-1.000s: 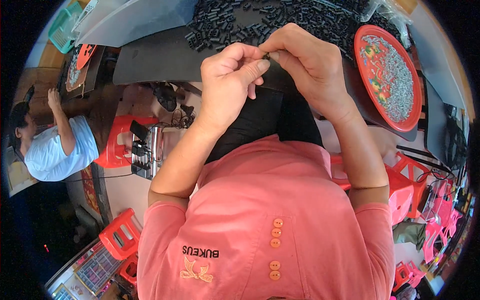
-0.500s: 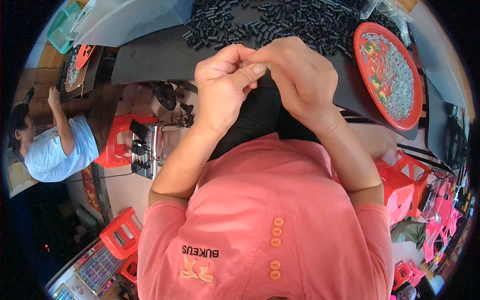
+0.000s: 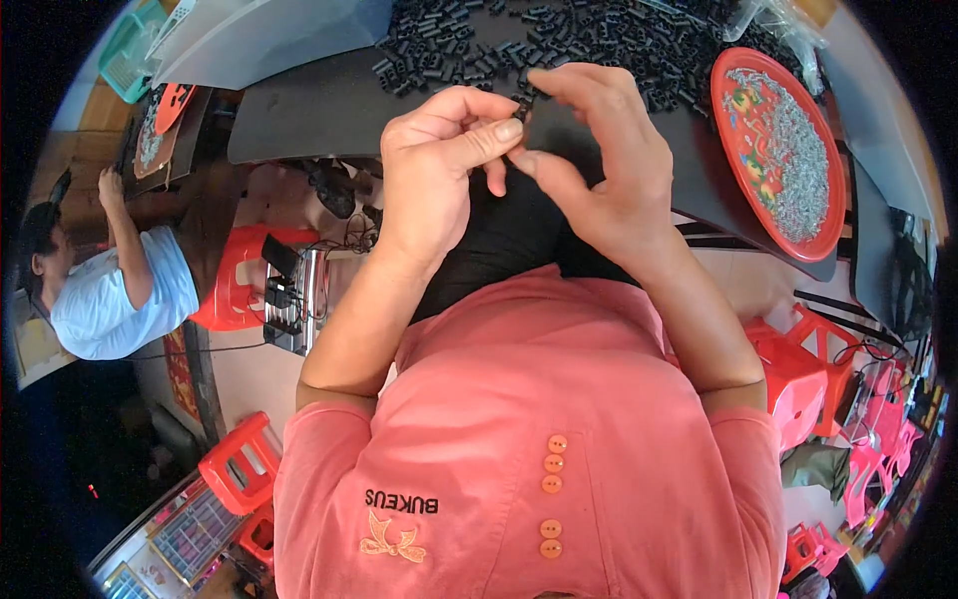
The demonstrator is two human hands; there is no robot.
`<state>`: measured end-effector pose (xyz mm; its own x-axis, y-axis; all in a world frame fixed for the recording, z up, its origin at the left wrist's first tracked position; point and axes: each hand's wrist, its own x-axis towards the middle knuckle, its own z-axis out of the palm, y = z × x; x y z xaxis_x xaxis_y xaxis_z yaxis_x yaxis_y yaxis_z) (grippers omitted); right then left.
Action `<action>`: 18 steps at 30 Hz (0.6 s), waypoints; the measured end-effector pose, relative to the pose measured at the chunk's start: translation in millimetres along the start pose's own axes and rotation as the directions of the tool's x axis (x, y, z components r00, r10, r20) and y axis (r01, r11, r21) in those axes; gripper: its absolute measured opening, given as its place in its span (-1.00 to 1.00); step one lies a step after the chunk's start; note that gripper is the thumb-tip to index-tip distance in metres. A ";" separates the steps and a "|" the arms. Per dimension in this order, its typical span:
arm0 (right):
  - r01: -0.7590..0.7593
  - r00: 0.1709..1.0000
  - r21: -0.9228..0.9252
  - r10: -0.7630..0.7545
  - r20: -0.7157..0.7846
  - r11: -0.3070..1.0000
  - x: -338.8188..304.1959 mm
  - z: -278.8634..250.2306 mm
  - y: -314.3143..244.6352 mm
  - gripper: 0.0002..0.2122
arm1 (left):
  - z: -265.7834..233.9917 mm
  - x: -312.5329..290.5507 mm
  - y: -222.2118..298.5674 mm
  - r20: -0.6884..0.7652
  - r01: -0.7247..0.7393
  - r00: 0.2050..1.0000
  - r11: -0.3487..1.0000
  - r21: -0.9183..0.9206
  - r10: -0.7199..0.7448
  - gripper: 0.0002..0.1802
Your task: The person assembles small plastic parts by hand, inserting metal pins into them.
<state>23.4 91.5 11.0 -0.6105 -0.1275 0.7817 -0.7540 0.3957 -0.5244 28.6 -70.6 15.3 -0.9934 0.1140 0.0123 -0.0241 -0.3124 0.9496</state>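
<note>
My left hand [image 3: 439,165] is raised over my lap at the table's near edge, its thumb and index finger pinching a small black plastic part [image 3: 523,106]. The pinching fingertips hide some of that part. Close on its right is my right hand [image 3: 624,155], with thumb and index finger spread apart. The right index fingertip is beside the part's upper end, and the thumb tip is by the left fingers; whether they touch it I cannot tell. Beyond both hands, many similar black parts [image 3: 449,45] lie in a loose pile on the dark table [image 3: 299,120].
A round red tray [image 3: 726,130] of small silvery metal pieces [image 3: 798,180] sits on the table's right side. A translucent bin [image 3: 269,40] stands at the far left. Another person [image 3: 130,290] works at the left. Red stools [image 3: 239,464] stand on the floor.
My hands were together, hiding what they held. The right fingers have since opened and drawn apart from the left hand, and the black part now shows in the left pinch.
</note>
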 end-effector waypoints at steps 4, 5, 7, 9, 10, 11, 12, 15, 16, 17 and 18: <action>0.134 0.991 -0.179 -0.134 0.013 0.975 -0.2 3.1 13.5 -0.64 | 4.9 -0.3 -1.6 0.033 -0.028 0.999 0.999 -0.017 0.029 -0.90; 0.192 0.981 -0.229 -0.194 0.012 0.954 -0.2 3.7 16.7 -0.65 | 6.4 -0.3 -0.6 0.033 -0.030 0.999 0.999 -0.015 0.031 -0.90; 0.226 0.973 -0.249 -0.229 0.019 0.942 -0.9 2.3 17.3 -0.65 | 9.2 -1.7 3.3 0.048 0.001 0.999 0.998 0.064 -0.004 -0.91; 0.254 0.966 -0.244 -0.256 0.027 0.936 -4.6 3.4 15.4 -0.64 | 7.6 -3.9 1.7 0.062 -0.016 0.998 0.998 0.063 0.012 -0.90; 0.251 0.968 -0.218 -0.251 0.027 0.943 -8.8 5.8 14.6 -0.64 | 6.5 -5.2 0.1 0.076 -0.031 0.997 0.998 0.058 0.026 -0.90; 0.259 0.965 -0.202 -0.261 0.015 0.944 -12.6 8.0 14.7 -0.65 | 7.6 -7.2 -2.5 0.075 -0.032 0.997 0.998 0.048 0.029 -0.90; 0.261 0.965 -0.201 -0.264 0.014 0.944 -15.3 8.3 13.8 -0.65 | 8.8 -9.3 -4.0 0.075 -0.035 0.997 0.998 0.050 0.031 -0.90; 0.253 0.966 -0.213 -0.258 0.001 0.944 -21.5 6.8 12.0 -0.66 | 12.8 -12.9 -10.4 0.057 -0.029 0.998 1.000 -0.009 0.030 -0.90; 0.250 0.965 -0.200 -0.260 -0.024 0.947 -23.1 7.0 11.7 -0.66 | 14.1 -14.0 -9.4 0.064 -0.029 0.998 1.000 -0.011 0.029 -0.90; 0.246 0.965 -0.197 -0.260 -0.045 0.949 -25.0 5.0 12.5 -0.66 | 16.6 -14.6 -9.2 0.065 -0.014 0.998 1.000 -0.005 0.015 -0.91; 0.235 0.968 -0.190 -0.248 -0.049 0.953 -27.1 4.7 10.5 -0.59 | 18.4 -15.8 -8.9 0.069 0.001 0.998 1.000 0.000 -0.001 -0.92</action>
<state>30.9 94.9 -17.3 -0.3918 -0.1768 0.9029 -0.8162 0.5197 -0.2524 46.6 -52.3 12.4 -0.9833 0.1790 0.0333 -0.0248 -0.3128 0.9495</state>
